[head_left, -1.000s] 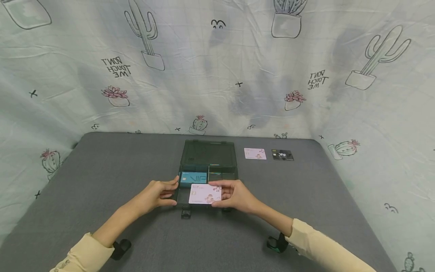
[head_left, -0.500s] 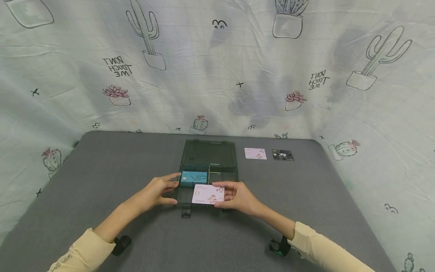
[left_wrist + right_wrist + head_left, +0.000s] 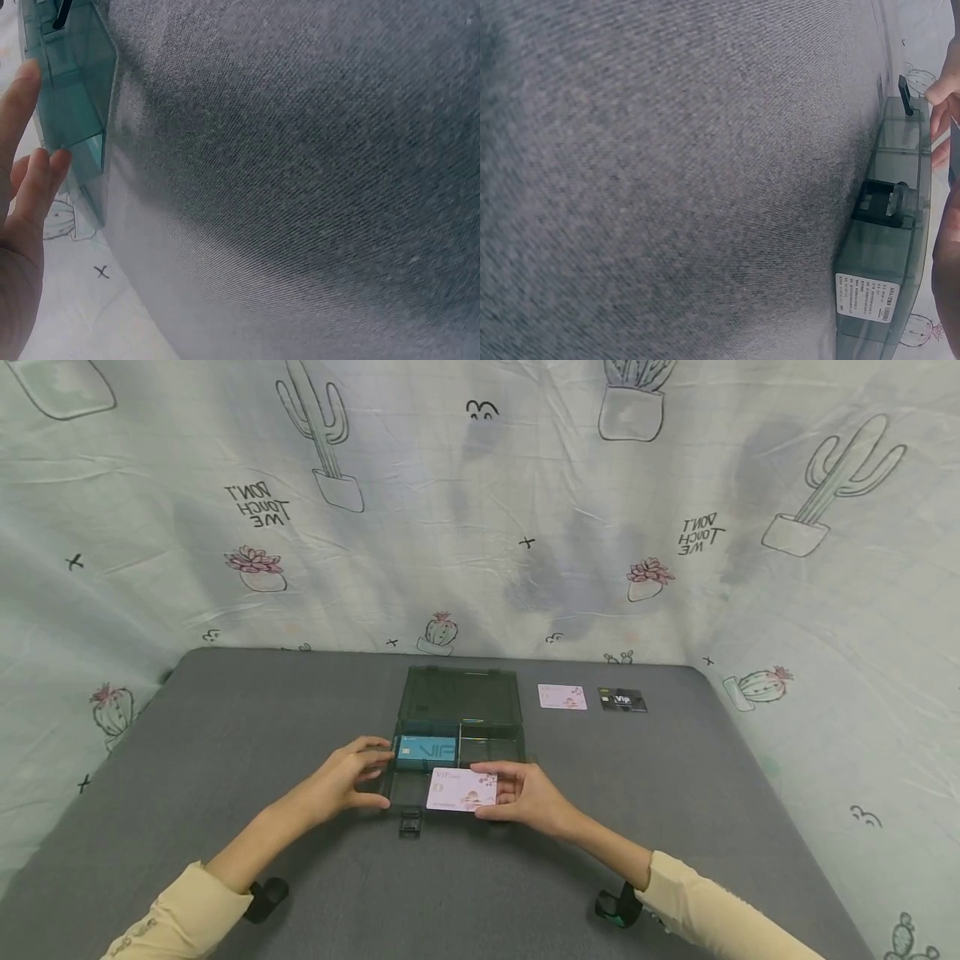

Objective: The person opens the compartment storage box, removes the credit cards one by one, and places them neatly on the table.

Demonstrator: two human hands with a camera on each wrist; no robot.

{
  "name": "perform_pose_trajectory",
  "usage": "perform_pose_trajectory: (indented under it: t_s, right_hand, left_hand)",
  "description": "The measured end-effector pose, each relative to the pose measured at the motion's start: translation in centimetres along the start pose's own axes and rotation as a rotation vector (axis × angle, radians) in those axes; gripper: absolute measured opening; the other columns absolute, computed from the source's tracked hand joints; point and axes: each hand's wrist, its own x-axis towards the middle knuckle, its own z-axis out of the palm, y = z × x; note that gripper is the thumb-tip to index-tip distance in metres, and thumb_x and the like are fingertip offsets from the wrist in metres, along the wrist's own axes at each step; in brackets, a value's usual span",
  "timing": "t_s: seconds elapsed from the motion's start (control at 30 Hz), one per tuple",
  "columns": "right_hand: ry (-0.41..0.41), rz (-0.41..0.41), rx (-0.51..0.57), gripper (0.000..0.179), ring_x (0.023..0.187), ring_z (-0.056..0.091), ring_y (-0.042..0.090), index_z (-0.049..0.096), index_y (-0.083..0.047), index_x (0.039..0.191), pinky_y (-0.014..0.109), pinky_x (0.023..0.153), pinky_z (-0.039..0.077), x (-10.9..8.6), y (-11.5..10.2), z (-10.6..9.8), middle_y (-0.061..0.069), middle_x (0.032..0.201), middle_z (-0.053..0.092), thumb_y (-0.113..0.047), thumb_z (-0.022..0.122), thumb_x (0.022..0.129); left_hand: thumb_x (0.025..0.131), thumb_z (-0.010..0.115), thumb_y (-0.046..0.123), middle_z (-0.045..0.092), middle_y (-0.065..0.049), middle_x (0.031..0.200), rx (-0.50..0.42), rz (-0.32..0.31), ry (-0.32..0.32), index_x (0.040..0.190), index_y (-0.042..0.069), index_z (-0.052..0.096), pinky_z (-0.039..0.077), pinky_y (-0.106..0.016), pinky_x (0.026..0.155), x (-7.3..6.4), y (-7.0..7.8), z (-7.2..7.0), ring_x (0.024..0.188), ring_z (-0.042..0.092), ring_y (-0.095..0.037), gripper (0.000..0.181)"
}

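A translucent dark green compartment box (image 3: pixel 459 695) lies with its lid tipped back on the grey table. In its back left compartment is a blue VIP card (image 3: pixel 427 748). My right hand (image 3: pixel 534 797) pinches a pink VIP card (image 3: pixel 459 788) by its right edge, over the front of the box. At the box's left side is my left hand (image 3: pixel 341 779), fingers spread and loosely bent, holding nothing. The left wrist view has those fingertips (image 3: pixel 58 160) close to the box wall (image 3: pixel 71 97); whether they touch cannot be told.
Behind and right of the box lie another pink card (image 3: pixel 562 697) and a black VIP card (image 3: pixel 622 700). A latch (image 3: pixel 410 823) hangs from the box's front. The right wrist view shows a white label (image 3: pixel 867 297) on it. A cactus-print cloth (image 3: pixel 480 527) borders the table.
The pinched pink card has shifted slightly right with my right hand, baring more of the box's front left. My left fingers have eased back a little at the box's side.
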Motion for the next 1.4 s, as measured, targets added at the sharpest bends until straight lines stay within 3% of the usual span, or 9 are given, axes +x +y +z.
perform_pose_trajectory:
  t_s: [0.23, 0.67, 1.03, 1.4]
  right_hand:
    - [0.009, 0.005, 0.025, 0.061, 0.093, 0.066, 0.018, 0.049, 0.01, 0.134, 0.024, 0.077, 0.058, -0.1, 0.2, -0.1, 0.025, 0.118, 0.061, 0.009, 0.074, 0.078]
    - [0.022, 0.02, 0.063, 0.062, 0.094, 0.066, 0.018, 0.049, 0.009, 0.134, 0.024, 0.078, 0.058, -0.2, 0.5, -0.4, 0.025, 0.117, 0.062, 0.01, 0.074, 0.078]
    - [0.031, 0.02, 0.07, 0.062, 0.093, 0.066, 0.018, 0.049, 0.009, 0.134, 0.023, 0.077, 0.058, -0.3, 0.6, -0.6, 0.025, 0.117, 0.062, 0.009, 0.075, 0.078]
    - [0.045, 0.032, 0.09, 0.062, 0.094, 0.066, 0.018, 0.048, 0.009, 0.135, 0.025, 0.078, 0.058, -0.3, 0.6, -0.8, 0.025, 0.119, 0.061, 0.01, 0.074, 0.078]
  left_hand:
    - [0.075, 0.08, 0.009, 0.052, -0.03, 0.124, 0.02, 0.007, 0.006, 0.127, -0.016, 0.051, 0.058, -0.031, 0.081, -0.2, 0.0, 0.1, 0.101, 0.065, -0.037, 0.065]
    - [0.083, 0.074, 0.01, 0.044, -0.036, 0.135, -0.106, -0.056, -0.025, 0.135, -0.015, 0.043, 0.057, -0.033, 0.084, -0.7, -0.6, 0.3, 0.108, 0.061, -0.039, 0.066]
    - [0.081, 0.075, 0.008, 0.037, -0.033, 0.143, -0.096, 0.03, 0.024, 0.135, -0.015, 0.044, 0.057, -0.031, 0.083, -1.0, -0.9, 0.7, 0.104, 0.064, -0.036, 0.066]
    - [0.081, 0.074, 0.003, 0.033, -0.03, 0.146, -0.177, 0.007, -0.006, 0.134, -0.01, 0.049, 0.055, -0.031, 0.087, -0.8, -1.2, 0.7, 0.109, 0.061, -0.037, 0.06]
